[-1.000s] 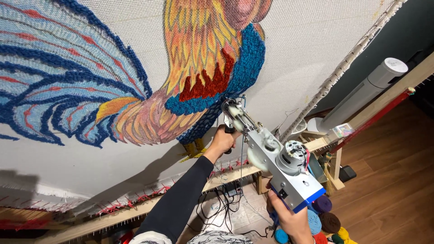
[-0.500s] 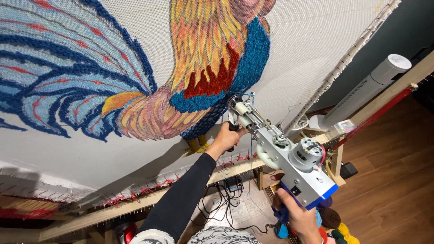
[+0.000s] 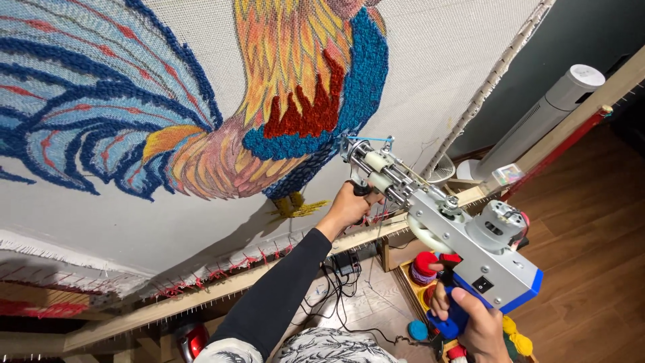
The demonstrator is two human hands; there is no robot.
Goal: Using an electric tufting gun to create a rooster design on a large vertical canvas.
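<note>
Against the rooster rug (image 3: 201,121), both hands' fingers (image 3: 351,196) are clenched on the tufting gun (image 3: 443,228): left its front handle, right its blue grip.

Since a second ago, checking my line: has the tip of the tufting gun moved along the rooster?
Yes. The tufting gun tip has crept up the dark blue edge of the rooster, from near the yellow foot toward the blue chest patch.

My left grip (image 3: 351,205) closed, arm in black sleeve stretched forward and up, my right grip (image 3: 470,316) clenched low, fingers curled
</note>
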